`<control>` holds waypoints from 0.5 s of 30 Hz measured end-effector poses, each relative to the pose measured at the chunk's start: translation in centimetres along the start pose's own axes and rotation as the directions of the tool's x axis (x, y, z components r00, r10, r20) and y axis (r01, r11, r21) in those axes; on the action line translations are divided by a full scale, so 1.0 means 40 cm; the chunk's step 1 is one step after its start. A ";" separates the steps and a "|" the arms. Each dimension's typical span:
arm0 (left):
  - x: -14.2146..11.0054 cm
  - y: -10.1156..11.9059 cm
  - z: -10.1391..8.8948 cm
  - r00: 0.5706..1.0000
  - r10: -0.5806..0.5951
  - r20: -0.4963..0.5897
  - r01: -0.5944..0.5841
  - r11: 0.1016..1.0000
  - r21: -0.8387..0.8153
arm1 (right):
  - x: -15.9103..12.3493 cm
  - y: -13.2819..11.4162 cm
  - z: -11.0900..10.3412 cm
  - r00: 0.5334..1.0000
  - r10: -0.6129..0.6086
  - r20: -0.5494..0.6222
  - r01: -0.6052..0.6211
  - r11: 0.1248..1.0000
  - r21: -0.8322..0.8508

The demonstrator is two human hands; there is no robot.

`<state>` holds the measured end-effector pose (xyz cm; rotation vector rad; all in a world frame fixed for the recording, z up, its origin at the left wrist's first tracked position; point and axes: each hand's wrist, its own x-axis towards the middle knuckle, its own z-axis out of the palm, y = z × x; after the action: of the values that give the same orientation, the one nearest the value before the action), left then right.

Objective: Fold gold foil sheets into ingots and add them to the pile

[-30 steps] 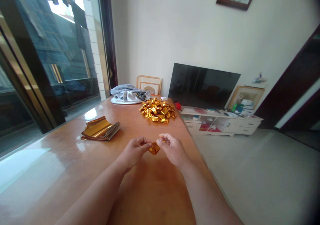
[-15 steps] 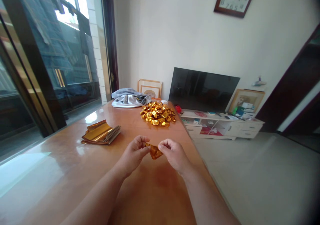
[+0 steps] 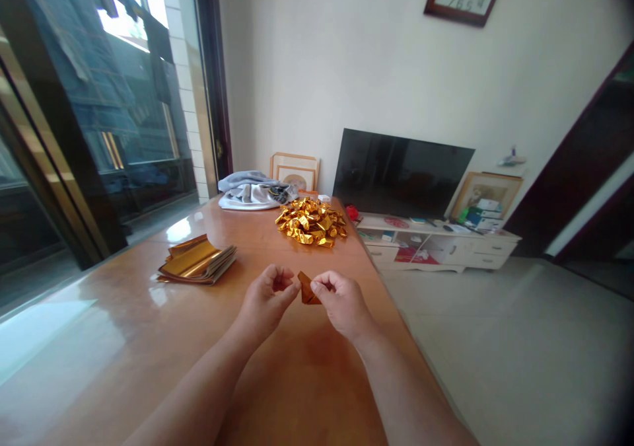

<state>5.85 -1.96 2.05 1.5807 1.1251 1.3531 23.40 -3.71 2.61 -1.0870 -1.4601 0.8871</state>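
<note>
A small folded piece of gold foil paper (image 3: 308, 290) is held up above the table, creased into a pointed shape. My right hand (image 3: 341, 300) pinches its right side between thumb and forefinger. At its left edge is my left hand (image 3: 267, 297), the thumb tip right by the paper and the curled fingers apart from the thumb. Farther off lies a heap of folded gold foil pieces (image 3: 312, 221). To the left rests a stack of gold foil sheets (image 3: 195, 261), its top sheet curling up.
The glossy brown table (image 3: 148, 340) has its right edge close beside my right forearm. Folded grey and white cloth (image 3: 252, 191) lies at its far end, near framed pictures (image 3: 296, 172). Beyond stand a television (image 3: 403, 175) and a low white cabinet (image 3: 436, 248).
The foil piece has turned; a point that faced down now sits at the upper left. My left thumb and fingers have come off its left corner, while my right hand keeps its pinch.
</note>
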 end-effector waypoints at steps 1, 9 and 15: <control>0.000 0.000 0.001 1.000 -0.009 0.006 0.009 1.000 -0.012 | -0.001 -0.001 0.003 1.000 -0.003 -0.005 0.003 1.000 0.004; -0.002 -0.006 0.000 1.000 -0.005 -0.014 0.005 0.999 -0.038 | -0.011 0.023 0.027 0.994 -0.094 -0.052 0.086 0.988 -0.130; -0.008 0.003 0.004 0.996 0.013 -0.094 -0.005 0.996 0.087 | -0.016 0.015 0.030 0.976 -0.209 -0.057 0.177 0.921 -0.348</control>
<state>6.00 -2.32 2.05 1.5993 1.2502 1.4142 22.32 -4.11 1.65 -1.1932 -1.6488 0.4456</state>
